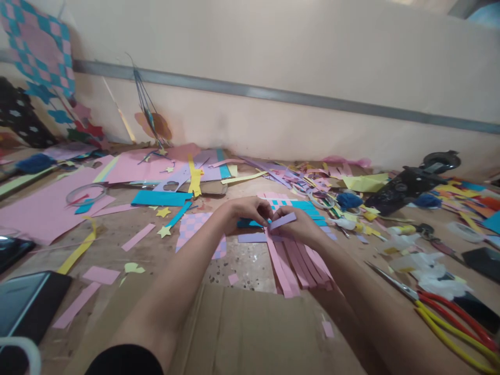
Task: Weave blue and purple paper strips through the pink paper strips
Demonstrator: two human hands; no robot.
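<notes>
Both hands meet over a partly woven paper sheet whose pink strips [283,265] hang toward me and whose blue strips [308,211] run crosswise. My left hand [253,210] has its fingertips pinched at the left part of the weave, by a blue strip end. My right hand [295,224] is closed beside it, with a short purple strip [283,221] between its fingers, tilted up to the right. Under the hands, a longer purple strip [252,238] lies across the pink ones. A finished pink and purple checkered piece [195,232] lies left of the weave, partly behind my left forearm.
Cardboard [250,333] covers the near edge. Scissors [414,297] lie open at the right, near glue bottles [347,224] and a black tape dispenser [406,187]. Pink sheets [42,208], yellow stars [164,230] and scraps spread left. A dark box [35,302] sits at the near left.
</notes>
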